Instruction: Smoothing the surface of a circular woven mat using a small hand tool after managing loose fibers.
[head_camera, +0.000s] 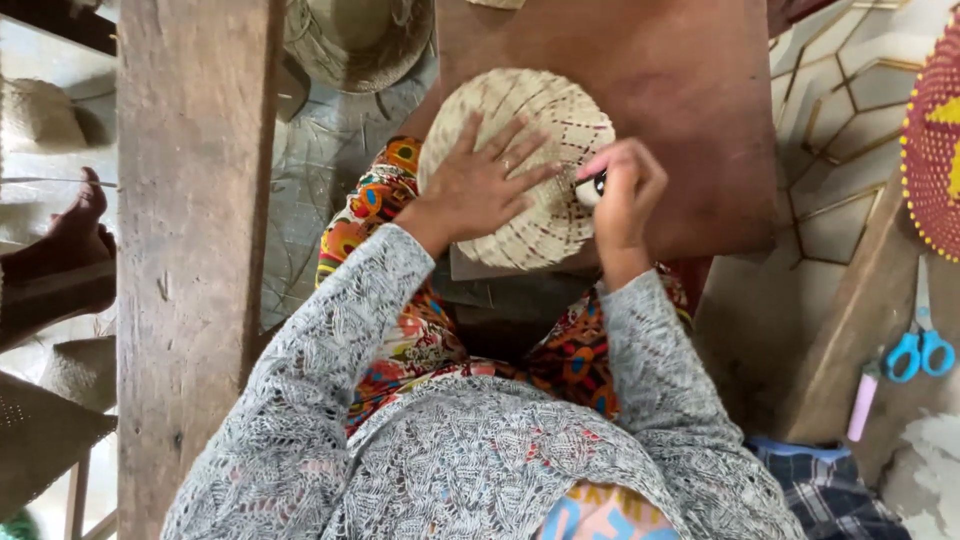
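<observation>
1. landmark: the round woven disc (520, 165), pale straw colour, lying on a brown wooden board (680, 110) over the person's lap.
2. containers: a woven basket (360, 40) sits beyond the disc, toward the top edge; cannot tell what is in it. more woven straw pieces (40, 115) lie far off to the left of the disc, past a thick wooden beam (190, 250); their contents are not visible.
3. the disc is directly under the left hand (480, 185) and touches the right hand (625, 195) at its right rim.
4. left hand: laid flat on top of the disc, palm down, fingers spread wide apart, a ring on one finger; it presses on the weave and grips nothing.
5. right hand: fingers curled together, clamped on a small tool with a dark and white end (592, 187), tip at the disc's right edge; kind of tool too small to tell.
6. both arms wear a grey knit sleeve (330, 340); a patterned orange-red cloth (420, 340) covers the lap just below the disc.
7. well to the right of the disc: blue-handled scissors (920, 345), a pink stick-like object (862, 405) beside them, and a red round woven piece with yellow beads (935, 140) at the frame edge.
8. far left of the disc, past the beam: another person's bare foot (75, 235).
</observation>
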